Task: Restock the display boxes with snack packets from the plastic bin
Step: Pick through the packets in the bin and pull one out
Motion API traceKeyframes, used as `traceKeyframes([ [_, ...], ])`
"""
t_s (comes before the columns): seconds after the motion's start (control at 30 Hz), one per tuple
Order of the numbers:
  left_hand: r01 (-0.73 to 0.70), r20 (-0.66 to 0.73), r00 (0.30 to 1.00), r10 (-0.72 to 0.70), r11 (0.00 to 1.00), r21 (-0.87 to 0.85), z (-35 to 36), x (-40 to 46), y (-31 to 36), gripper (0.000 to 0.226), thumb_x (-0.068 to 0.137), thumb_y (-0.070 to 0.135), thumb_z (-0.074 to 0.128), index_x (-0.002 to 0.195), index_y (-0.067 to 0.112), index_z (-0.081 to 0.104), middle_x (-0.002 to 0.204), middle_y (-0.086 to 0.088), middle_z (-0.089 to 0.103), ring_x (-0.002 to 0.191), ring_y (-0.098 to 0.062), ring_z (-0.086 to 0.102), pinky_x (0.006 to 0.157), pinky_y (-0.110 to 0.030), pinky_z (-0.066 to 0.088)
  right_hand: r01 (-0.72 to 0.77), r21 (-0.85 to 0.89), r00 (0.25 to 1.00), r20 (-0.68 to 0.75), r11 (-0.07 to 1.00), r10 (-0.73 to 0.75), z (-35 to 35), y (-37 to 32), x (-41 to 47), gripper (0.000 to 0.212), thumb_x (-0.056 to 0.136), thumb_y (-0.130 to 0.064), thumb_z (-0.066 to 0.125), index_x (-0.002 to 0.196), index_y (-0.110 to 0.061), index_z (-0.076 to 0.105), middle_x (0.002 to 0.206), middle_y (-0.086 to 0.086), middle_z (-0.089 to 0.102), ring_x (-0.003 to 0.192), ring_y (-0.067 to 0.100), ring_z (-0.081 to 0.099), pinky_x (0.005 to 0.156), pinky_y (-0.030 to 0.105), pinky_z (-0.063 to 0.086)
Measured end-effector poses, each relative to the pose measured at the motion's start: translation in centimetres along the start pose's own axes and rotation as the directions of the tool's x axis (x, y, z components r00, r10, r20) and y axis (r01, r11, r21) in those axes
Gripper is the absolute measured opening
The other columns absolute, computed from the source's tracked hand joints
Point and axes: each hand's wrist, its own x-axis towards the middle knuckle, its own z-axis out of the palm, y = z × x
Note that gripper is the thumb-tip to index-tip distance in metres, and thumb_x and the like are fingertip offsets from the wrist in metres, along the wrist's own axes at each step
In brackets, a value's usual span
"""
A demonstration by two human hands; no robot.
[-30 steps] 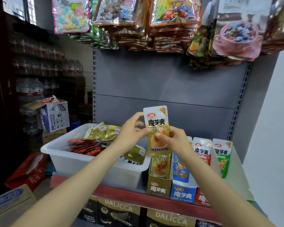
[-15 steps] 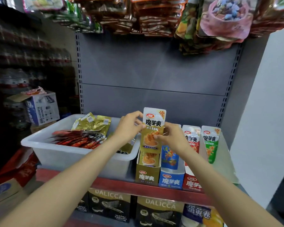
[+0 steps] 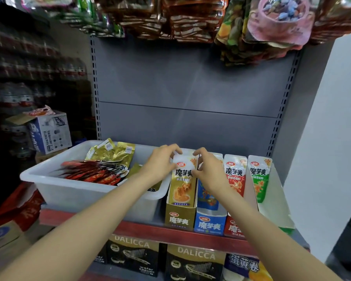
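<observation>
Both hands, left hand and right hand, pinch the gold foil snack packet sitting upright in the gold cardboard display box. I'd push it straight down, corners level, so it doesn't buckle.

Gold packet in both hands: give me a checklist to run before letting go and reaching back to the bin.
1. Gold packet is in the matching gold display box: ok, colours match and its lower end is inside.
2. Packet upright, print facing out: ok.
3. Grip: left hand and right hand pinch the packet's top corners: ok.
4. Packet seated fully down: cannot tell, the box front hides its bottom.
5. Neighbouring blue display box undisturbed: ok, though the right hand covers its packet tops.
6. Plastic bin holds more gold packets: ok, beside red ones.
</observation>
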Motion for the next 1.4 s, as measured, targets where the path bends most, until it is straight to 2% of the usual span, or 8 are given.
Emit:
traceKeyframes([
  [0.23,-0.025,0.020,1.000,0.024,0.998,0.053,-0.8,-0.2,-0.8,0.025,0.086,0.013,0.064,0.109,0.022,0.059,0.103,0.001,0.056,0.083,-0.015,0.056,0.078,-0.035,0.052,0.076,-0.245,0.997,-0.009,0.966,-0.081,0.5,-1.0,-0.4,0.042,0.088,-0.018,0.062,0.127,-0.020,0.046,0.123,0.004,0.045,0.105,0.020,0.050,0.085,0.030,0.048],
  [0.6,0.257,-0.110,0.962,-0.249,0.965,0.059,-8.5,-0.1,-12.6,0.023,0.088,0.007,0.057,0.110,0.009,0.061,0.097,-0.005,0.062,0.096,-0.025,0.060,0.080,-0.028,0.043,0.264,-0.102,0.940,0.250,0.959,-0.232,5.4,-9.5,5.4,0.037,0.092,-0.017,0.051,0.129,-0.015,0.047,0.124,0.009,0.049,0.116,0.026,0.047,0.087,0.033,0.041],
  [0.77,0.287,0.075,0.948,-0.311,0.931,0.227,-9.0,2.6,-17.1,0.064,0.084,0.024,0.067,0.139,0.009,0.038,0.135,-0.013,0.050,0.120,-0.028,0.051,0.097,-0.031,0.040,0.048,0.018,0.872,0.487,0.999,-0.051,12.2,-12.3,10.9,0.064,0.092,-0.022,0.056,0.146,-0.011,0.023,0.143,0.014,0.040,0.128,0.031,0.042,0.096,0.032,0.039],
  [0.93,0.319,0.222,0.893,-0.391,0.899,0.301,-7.9,4.3,-18.9,0.070,0.076,0.041,0.072,0.135,0.018,0.042,0.134,-0.005,0.050,0.122,-0.024,0.047,0.102,-0.032,0.039,-0.369,0.164,0.820,0.522,0.915,0.237,17.1,-12.0,14.2,0.059,0.092,-0.020,0.056,0.140,-0.007,0.023,0.125,0.012,0.047,0.106,0.024,0.051,0.090,0.035,0.047],
  [1.07,0.417,0.197,0.875,-0.443,0.895,0.159,-7.9,4.7,-19.3,0.052,0.079,0.033,0.072,0.123,0.014,0.052,0.114,-0.001,0.059,0.105,-0.019,0.056,0.087,-0.025,0.043,-0.510,0.249,0.818,0.437,0.823,0.375,19.3,-11.4,15.6,0.049,0.089,-0.011,0.059,0.131,-0.005,0.034,0.118,0.018,0.052,0.106,0.034,0.057,0.075,0.041,0.056],
  [1.17,0.455,0.120,0.887,-0.445,0.887,-0.078,-8.1,4.9,-19.0,0.049,0.079,0.016,0.073,0.124,0.011,0.053,0.092,0.000,0.059,0.089,-0.017,0.056,0.077,-0.023,0.042,-0.445,0.317,0.867,0.388,0.838,0.313,19.2,-11.0,15.7,0.004,0.084,-0.005,0.062,0.083,-0.004,0.058,0.090,0.018,0.062,0.084,0.034,0.064,0.061,0.037,0.055],
  [1.27,0.464,0.085,0.885,-0.457,0.858,-0.220,-7.9,4.6,-18.2,0.057,0.079,0.010,0.073,0.130,0.011,0.046,0.099,-0.005,0.060,0.095,-0.021,0.059,0.085,-0.029,0.046,-0.449,0.440,0.877,0.385,0.777,0.288,18.1,-10.6,15.4,0.022,0.083,-0.002,0.063,0.064,-0.011,0.056,0.079,0.018,0.065,0.082,0.038,0.068,0.076,0.050,0.057],
  [1.4,0.413,-0.033,0.873,-0.487,0.773,-0.481,-8.0,4.0,-17.1,0.044,0.085,0.012,0.067,0.125,0.009,0.047,0.101,-0.007,0.063,0.098,-0.024,0.062,0.086,-0.034,0.049,-0.302,0.515,0.948,0.255,0.802,0.193,15.1,-10.7,14.3,0.025,0.084,-0.001,0.063,0.065,-0.017,0.062,0.068,0.002,0.062,0.066,0.019,0.059,0.061,0.029,0.051],
])
